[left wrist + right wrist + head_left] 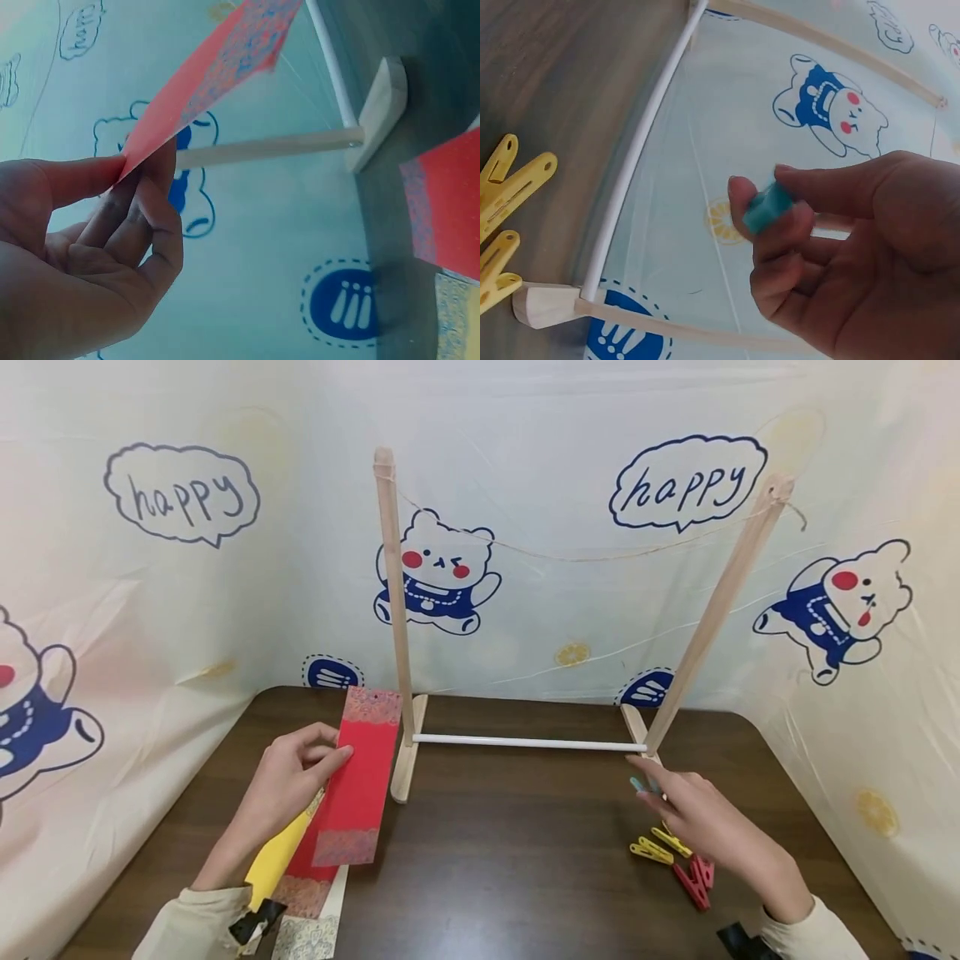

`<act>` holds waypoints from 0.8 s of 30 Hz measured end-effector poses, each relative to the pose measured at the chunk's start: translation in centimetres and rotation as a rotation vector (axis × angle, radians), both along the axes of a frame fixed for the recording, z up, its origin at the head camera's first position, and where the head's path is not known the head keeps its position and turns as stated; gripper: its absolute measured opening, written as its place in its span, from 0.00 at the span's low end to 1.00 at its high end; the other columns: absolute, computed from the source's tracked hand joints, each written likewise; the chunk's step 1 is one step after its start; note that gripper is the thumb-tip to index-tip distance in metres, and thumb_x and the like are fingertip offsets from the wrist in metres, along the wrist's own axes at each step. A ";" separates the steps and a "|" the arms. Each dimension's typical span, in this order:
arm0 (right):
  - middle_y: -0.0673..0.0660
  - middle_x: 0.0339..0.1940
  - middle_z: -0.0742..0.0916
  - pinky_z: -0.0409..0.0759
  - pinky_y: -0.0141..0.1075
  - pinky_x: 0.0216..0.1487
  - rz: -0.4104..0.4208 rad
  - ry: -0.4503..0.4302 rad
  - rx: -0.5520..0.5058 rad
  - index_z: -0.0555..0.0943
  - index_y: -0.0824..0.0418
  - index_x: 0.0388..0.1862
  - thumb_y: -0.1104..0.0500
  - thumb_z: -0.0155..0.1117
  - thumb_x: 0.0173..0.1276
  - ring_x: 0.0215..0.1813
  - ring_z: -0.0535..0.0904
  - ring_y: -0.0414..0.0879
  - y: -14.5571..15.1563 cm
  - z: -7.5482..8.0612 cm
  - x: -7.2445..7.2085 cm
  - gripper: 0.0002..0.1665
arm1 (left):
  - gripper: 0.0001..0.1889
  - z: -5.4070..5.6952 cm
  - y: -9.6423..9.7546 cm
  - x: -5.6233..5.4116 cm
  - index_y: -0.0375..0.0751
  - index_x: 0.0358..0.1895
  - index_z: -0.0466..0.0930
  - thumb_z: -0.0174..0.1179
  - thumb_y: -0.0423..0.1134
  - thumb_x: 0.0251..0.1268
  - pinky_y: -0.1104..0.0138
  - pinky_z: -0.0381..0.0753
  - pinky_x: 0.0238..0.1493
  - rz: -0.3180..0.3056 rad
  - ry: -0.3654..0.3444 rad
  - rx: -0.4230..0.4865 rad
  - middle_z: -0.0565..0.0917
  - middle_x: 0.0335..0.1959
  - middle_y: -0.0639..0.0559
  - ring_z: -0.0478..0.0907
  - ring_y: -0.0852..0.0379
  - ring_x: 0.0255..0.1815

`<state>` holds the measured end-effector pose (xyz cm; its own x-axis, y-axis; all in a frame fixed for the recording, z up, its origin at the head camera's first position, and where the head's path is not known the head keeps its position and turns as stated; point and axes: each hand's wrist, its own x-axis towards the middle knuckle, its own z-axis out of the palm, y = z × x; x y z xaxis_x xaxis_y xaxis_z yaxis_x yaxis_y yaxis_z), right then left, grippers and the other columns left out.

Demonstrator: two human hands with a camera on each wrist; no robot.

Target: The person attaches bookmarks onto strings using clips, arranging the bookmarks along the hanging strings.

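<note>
My left hand (273, 789) pinches a red paper strip (360, 768) by its left edge, thumb in front. Patterned bands cross both ends of the strip, and it is raised over other strips on the table. In the left wrist view, thumb and fingers grip the strip's edge (169, 109). My right hand (708, 822) holds a small teal clothespin (769, 208) between thumb and fingertips, near the foot of the right post. Part of the clothespin is hidden by the fingers. Below that hand lie yellow clothespins (651, 851) and red clothespins (693, 885).
A wooden stand has a left post (395, 585), a right post (712, 610) and a white rod (525, 742) between their feet. A sagging string (585, 559) joins the post tops. Yellow (279, 853), red (303, 868) and whitish strips (311, 937) lie overlapping at the front left.
</note>
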<state>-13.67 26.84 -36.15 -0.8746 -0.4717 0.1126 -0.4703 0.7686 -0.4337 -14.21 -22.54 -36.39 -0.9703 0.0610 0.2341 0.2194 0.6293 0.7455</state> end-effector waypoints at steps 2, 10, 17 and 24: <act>0.47 0.28 0.82 0.73 0.30 0.24 0.013 -0.040 -0.032 0.69 0.64 0.69 0.68 0.60 0.72 0.23 0.72 0.33 -0.1 0.6 -0.1 0.27 | 0.12 0.4 0.3 0.1 0.36 0.50 0.79 0.64 0.38 0.69 0.68 0.81 0.29 -0.003 0.007 0.009 0.89 0.33 0.46 0.83 0.58 0.25; 0.49 0.32 0.84 0.84 0.33 0.35 0.129 -0.164 -0.120 0.65 0.71 0.71 0.72 0.60 0.70 0.33 0.83 0.34 0.2 1.9 -0.4 0.31 | 0.14 1.8 1.0 -0.2 0.35 0.51 0.78 0.64 0.38 0.68 0.67 0.83 0.28 -0.030 0.013 0.033 0.89 0.35 0.44 0.84 0.56 0.27; 0.43 0.31 0.87 0.84 0.32 0.35 0.123 -0.119 -0.125 0.70 0.71 0.66 0.62 0.62 0.73 0.31 0.84 0.33 0.0 3.3 -0.6 0.26 | 0.14 2.4 0.9 -0.8 0.35 0.52 0.77 0.64 0.38 0.69 0.65 0.86 0.30 -0.037 0.031 0.048 0.88 0.37 0.41 0.86 0.53 0.31; 0.44 0.32 0.88 0.82 0.33 0.31 0.096 -0.006 -0.158 0.69 0.62 0.58 0.64 0.63 0.72 0.31 0.83 0.33 -0.8 4.5 -0.7 0.20 | 0.11 3.0 0.9 -1.7 0.35 0.49 0.79 0.62 0.37 0.70 0.70 0.83 0.33 -0.028 0.113 0.016 0.89 0.35 0.43 0.86 0.55 0.30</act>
<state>-14.42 26.05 -31.69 -0.8275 -0.5296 0.1865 -0.5350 0.6427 -0.5485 -15.95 -21.64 -33.37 -0.9356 0.0831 0.3433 0.3201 0.6101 0.7248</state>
